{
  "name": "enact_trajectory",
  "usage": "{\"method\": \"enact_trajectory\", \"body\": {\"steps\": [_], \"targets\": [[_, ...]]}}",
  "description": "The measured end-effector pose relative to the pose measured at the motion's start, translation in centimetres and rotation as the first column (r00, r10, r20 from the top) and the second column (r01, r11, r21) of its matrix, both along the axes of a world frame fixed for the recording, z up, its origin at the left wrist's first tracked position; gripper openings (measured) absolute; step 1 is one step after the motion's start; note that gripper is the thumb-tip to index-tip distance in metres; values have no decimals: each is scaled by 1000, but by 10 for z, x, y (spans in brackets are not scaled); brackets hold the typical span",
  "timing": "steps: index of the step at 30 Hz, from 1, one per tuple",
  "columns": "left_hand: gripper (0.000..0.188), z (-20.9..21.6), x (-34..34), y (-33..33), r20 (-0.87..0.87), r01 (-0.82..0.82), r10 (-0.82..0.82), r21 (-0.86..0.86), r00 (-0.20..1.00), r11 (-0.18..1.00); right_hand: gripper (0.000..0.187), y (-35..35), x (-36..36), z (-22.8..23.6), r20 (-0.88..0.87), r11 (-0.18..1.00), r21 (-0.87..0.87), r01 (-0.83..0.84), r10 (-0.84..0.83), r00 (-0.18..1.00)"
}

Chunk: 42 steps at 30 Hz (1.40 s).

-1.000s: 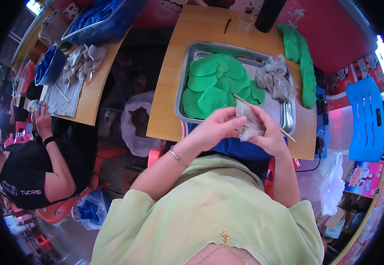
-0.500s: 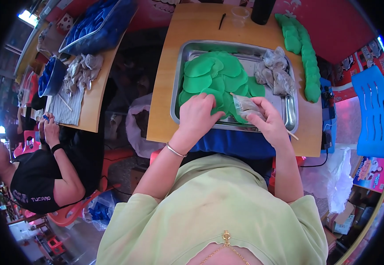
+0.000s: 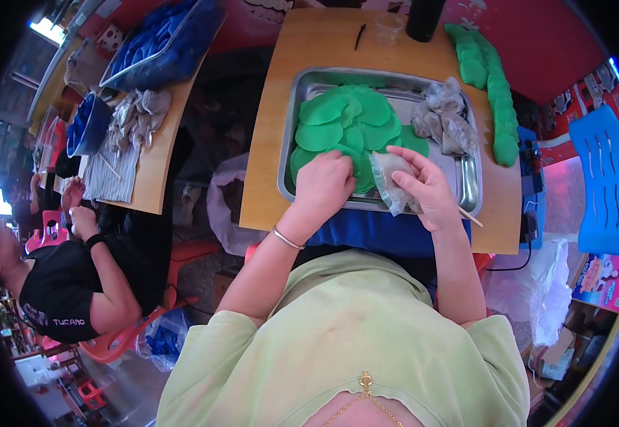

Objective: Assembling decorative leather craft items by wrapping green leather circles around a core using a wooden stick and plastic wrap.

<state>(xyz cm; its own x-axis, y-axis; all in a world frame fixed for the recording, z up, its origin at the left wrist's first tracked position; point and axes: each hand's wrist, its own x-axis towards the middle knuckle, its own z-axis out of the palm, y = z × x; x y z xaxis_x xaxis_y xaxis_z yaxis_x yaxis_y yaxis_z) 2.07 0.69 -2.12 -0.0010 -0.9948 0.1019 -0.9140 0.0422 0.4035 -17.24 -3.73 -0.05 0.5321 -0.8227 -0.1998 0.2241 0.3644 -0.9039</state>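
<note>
A heap of thin, round green pieces overlaps in the left part of a metal tray on the table before me. At the heap's near edge, my left hand is closed, fingers curled down among the pieces; what its fingertips hold is hidden. My right hand grips a small clear plastic bag with greyish-brown filling, thumb across its face. A thin pale stick juts out beyond the right wrist over the tray rim; whether that hand holds it cannot be seen. Similar filled bags lie in the tray's right part.
A row of stacked green pieces runs along the table's right edge. At the back stand a clear cup and a black bottle, near a dark pen-like stick. A co-worker sits left at another table.
The small bag has been tipped more upright in my right hand and shows more of itself. My left hand's fingers have curled in more. The co-worker's hands have moved apart.
</note>
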Motion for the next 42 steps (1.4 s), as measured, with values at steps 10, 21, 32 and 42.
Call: {"method": "enact_trajectory", "body": {"steps": [10, 21, 32, 42], "targets": [[12, -2, 3, 0, -2, 26, -26, -1, 1000, 1000, 23, -5, -4, -5, 324, 938, 333, -96, -18, 946], [15, 16, 3, 2, -734, -131, 36, -72, 678, 989, 14, 2, 22, 1, -127, 984, -41, -172, 166, 978], [13, 16, 1, 9, -812, -145, 59, -32, 581, 989, 9, -2, 28, -4, -235, 968, -249, -25, -35, 971], [8, 12, -3, 10, -950, -100, 80, 51, 303, 994, 16, 0, 33, 5, -303, 872, -488, 35, -208, 930]]}}
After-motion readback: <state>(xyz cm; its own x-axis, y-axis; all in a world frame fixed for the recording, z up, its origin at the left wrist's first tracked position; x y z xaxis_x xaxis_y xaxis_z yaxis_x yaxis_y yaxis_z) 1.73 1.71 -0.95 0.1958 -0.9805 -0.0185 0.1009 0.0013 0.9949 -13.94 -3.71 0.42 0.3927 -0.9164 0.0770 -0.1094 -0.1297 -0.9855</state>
